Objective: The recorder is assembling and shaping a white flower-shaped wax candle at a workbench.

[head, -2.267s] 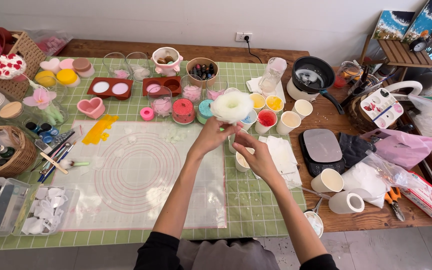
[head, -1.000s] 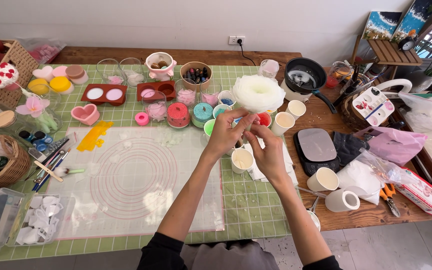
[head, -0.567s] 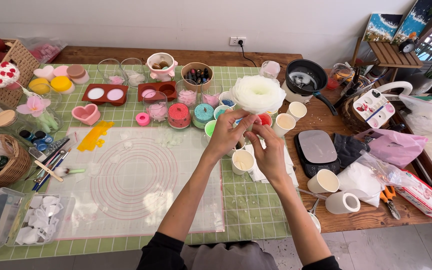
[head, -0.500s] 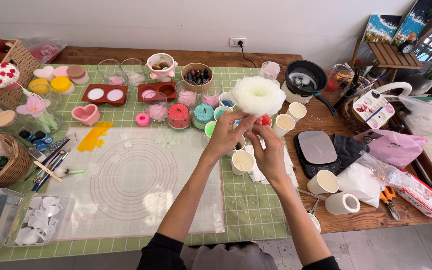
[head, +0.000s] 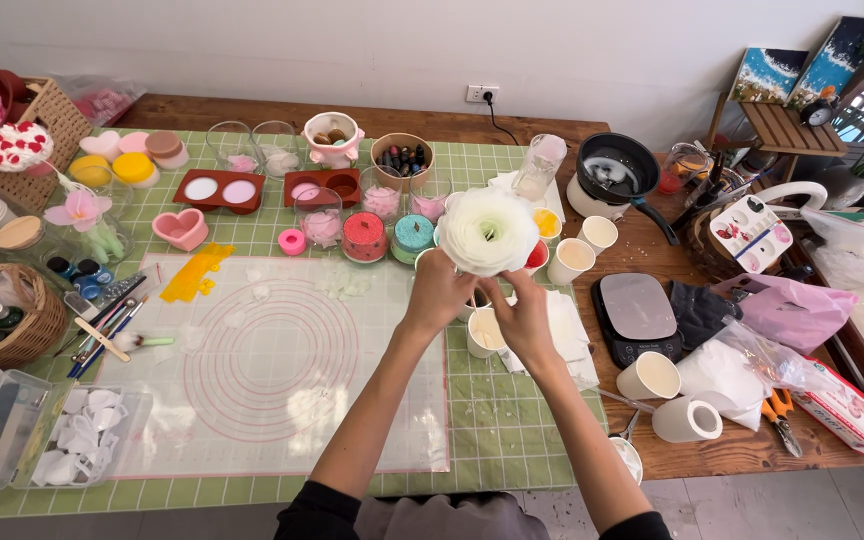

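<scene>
The person wears a black top with short sleeves that end above the elbows, leaving both forearms bare. A grey garment shows below it at the lap. The left hand [head: 439, 293] and right hand [head: 524, 322] carry no rings, watch or gloves.

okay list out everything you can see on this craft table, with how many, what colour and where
White flower: one, held up above the table's middle.
Silicone mat: one, clear with red rings, centre-left.
Green checked cloth: one, under the mat.
Heart mould: one, pink, upper left.
Rectangular moulds: two, dark red, back row.
Paper cups: several, white, right of centre; one lies on its side.
Scale: one, black and grey, right.
Pot: one, black, back right.
Wicker basket: one, brown, left edge.
Clear box of white petals: one, lower left.
Scissors: one, orange-handled, far right.
Left hand: gripping under the flower.
Right hand: fingertips at the flower's base.
</scene>
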